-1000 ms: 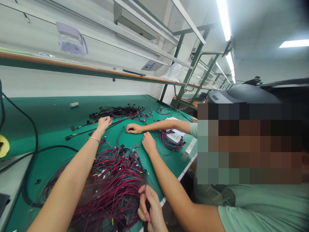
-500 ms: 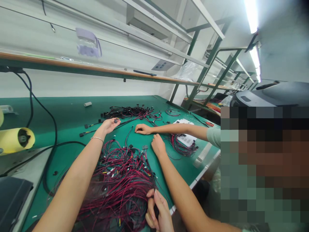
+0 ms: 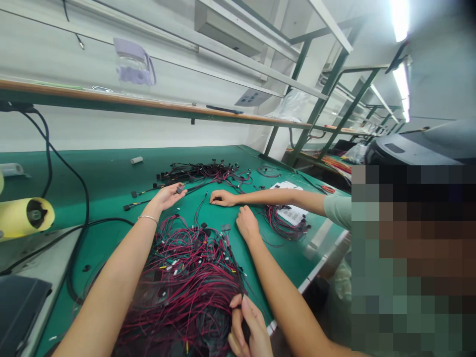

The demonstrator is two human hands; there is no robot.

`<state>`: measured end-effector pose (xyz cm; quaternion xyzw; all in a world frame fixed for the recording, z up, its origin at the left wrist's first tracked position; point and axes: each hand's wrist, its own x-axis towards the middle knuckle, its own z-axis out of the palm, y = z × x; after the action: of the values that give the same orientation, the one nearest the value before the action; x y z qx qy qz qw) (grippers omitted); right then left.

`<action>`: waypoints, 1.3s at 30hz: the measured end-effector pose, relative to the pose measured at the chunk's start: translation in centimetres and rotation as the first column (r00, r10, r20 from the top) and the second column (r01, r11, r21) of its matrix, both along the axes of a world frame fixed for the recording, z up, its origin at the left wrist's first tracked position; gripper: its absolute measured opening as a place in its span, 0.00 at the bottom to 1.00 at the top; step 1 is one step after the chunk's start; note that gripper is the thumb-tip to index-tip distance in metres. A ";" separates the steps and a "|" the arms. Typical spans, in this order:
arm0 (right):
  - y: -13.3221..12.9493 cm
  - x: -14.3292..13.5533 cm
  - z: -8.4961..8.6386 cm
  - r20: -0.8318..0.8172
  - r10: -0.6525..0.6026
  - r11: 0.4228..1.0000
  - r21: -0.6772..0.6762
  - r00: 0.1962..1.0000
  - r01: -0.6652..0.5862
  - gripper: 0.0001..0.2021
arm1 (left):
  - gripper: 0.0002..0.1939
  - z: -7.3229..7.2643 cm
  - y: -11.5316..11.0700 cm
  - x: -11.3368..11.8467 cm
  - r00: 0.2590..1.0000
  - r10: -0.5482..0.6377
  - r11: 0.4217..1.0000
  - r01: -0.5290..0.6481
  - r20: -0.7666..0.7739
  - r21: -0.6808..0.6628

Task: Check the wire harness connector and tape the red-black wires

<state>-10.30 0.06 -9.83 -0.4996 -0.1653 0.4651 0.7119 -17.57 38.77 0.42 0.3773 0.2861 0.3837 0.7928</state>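
Observation:
My left hand (image 3: 170, 196), with a bracelet at the wrist, is stretched over the green table, its fingers closed on a small dark connector (image 3: 180, 189). Low in the view, my right hand (image 3: 250, 325) pinches a dark cable beside the big tangle of red and black wires (image 3: 208, 282). That tangle carries many small white, yellow and black connectors. Beyond my left hand lies a pile of black cable ends (image 3: 201, 171).
A co-worker's two hands rest on the green table (image 3: 107, 173) to the right. Near them are a wire coil (image 3: 282, 223) and white sheets (image 3: 292, 214). A yellow roll (image 3: 26, 218) and thick black cables stand left; a shelf (image 3: 148, 103) with a bottle (image 3: 134, 63) runs above.
The view has shifted slightly, moving the table's right-side things rightward in the picture. My left hand has turned a little, still with the connector; my right hand keeps its pinch.

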 end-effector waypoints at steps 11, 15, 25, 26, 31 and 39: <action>0.0 -0.4 1.5 -0.041 0.089 0.996 0.026 0.995 -0.088 0.14 | 0.20 -1.2 -0.3 0.8 0.988 0.032 0.998 -0.023 -0.151 0.063; 0.9 -0.4 4.1 -0.025 0.016 1.000 0.000 1.000 -0.016 0.13 | 0.10 -1.7 -0.4 1.7 0.969 -0.007 0.996 0.028 -0.249 0.081; 15.5 3.4 12.8 0.008 0.016 0.999 -0.028 1.000 -0.016 0.12 | 0.07 -2.3 -1.0 2.8 0.949 -0.077 0.992 0.104 -0.304 0.073; 17.7 3.4 13.9 0.010 0.036 0.999 -0.031 0.999 -0.036 0.13 | 0.07 -2.2 -1.1 2.7 0.945 -0.087 0.991 0.116 -0.316 0.073; 27.7 2.3 18.9 0.010 0.173 0.983 -0.068 0.985 -0.172 0.15 | 0.06 -1.2 -1.5 1.6 0.892 -0.116 0.985 0.161 -0.436 0.068; 21.3 -2.0 20.2 0.022 0.134 0.991 0.004 0.991 -0.134 0.18 | 0.07 1.0 -0.3 -1.3 0.873 0.006 0.995 0.044 -0.487 0.092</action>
<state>-12.32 21.35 10.40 -0.4905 -0.2072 0.5060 0.6786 -18.91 38.49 1.39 0.5036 0.4529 0.2825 0.6793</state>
